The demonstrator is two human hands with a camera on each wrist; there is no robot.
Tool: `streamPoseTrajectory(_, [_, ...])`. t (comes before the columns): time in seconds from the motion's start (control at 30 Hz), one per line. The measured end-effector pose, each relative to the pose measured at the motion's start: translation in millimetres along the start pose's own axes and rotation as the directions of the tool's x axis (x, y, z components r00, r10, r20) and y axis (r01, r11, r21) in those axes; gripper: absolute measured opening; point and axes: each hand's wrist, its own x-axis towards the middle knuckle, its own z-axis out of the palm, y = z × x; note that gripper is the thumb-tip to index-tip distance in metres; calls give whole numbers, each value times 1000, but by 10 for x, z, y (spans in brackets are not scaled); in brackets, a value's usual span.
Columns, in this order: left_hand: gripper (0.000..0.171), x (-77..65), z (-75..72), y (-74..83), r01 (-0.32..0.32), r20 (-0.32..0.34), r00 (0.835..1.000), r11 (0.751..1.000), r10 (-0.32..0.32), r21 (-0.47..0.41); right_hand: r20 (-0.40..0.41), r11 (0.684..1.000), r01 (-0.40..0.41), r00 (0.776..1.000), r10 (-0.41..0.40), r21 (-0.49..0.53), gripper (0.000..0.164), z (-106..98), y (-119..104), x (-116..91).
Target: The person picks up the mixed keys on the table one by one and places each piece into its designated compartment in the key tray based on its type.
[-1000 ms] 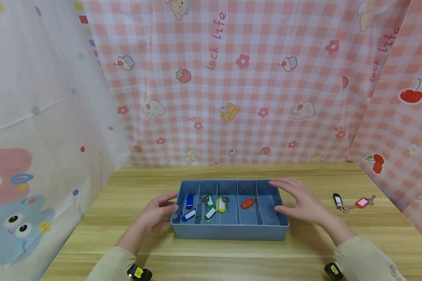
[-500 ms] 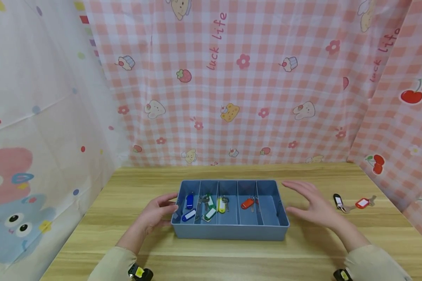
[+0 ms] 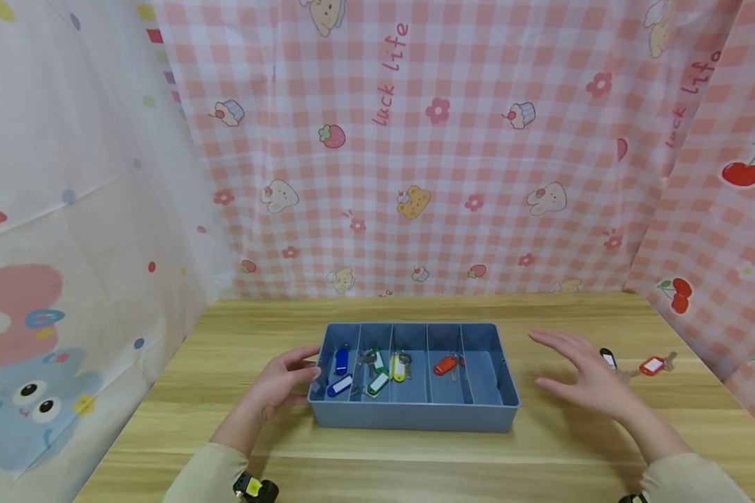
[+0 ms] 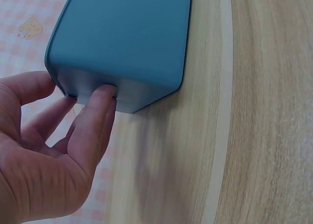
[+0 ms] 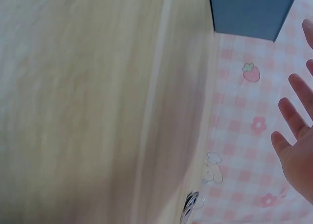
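Observation:
A blue-grey divided tray (image 3: 415,417) stands on the wooden table, with key tags in several of its compartments. Blue tags (image 3: 341,361) lie in the leftmost, green tags (image 3: 378,382) beside them, then a yellow tag (image 3: 398,368). Farther right sits an orange-red tag (image 3: 444,365), and the rightmost compartment holds nothing. My left hand (image 3: 283,383) touches the tray's left end wall with thumb and fingertips, also seen in the left wrist view. My right hand (image 3: 585,377) hovers right of the tray, apart from it, fingers spread and holding nothing.
On the table's right side lie a black key tag (image 3: 608,358), its key partly hidden behind my right hand, and a red key tag (image 3: 652,365) with a key. A pink checked cloth (image 3: 440,209) hangs behind the table.
My right hand has moved right, from over the tray's right end to the space between the tray and the loose key tags. My left hand has stayed at the tray's left end.

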Motion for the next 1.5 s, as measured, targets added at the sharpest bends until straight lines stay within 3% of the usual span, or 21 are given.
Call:
streamPoseTrajectory(0.3, [51,-14,7,5,-7,14,1000,1000,7,5,-9,999,-29,1000,29,35,80,-87,101,-151])
streamPoseTrajectory(0.73, [49,18,2,0,4,-13,1000,1000,-3,20,-25,990,-139,990,139,28,82,-266,152,-367])
streamPoseTrajectory(0.93, [49,10,5,4,8,-17,1000,1000,-7,21,-37,989,-143,989,144,19,83,-335,245,-475])
streamPoseTrajectory(1.17, [49,8,4,-7,5,-16,1000,1000,-4,17,-19,977,-213,977,213,6,81,-454,374,-607])
streamPoseTrajectory(1.5, [49,9,-3,-9,9,-22,1000,1000,-8,24,-48,986,-165,985,164,-20,87,-635,604,-708])
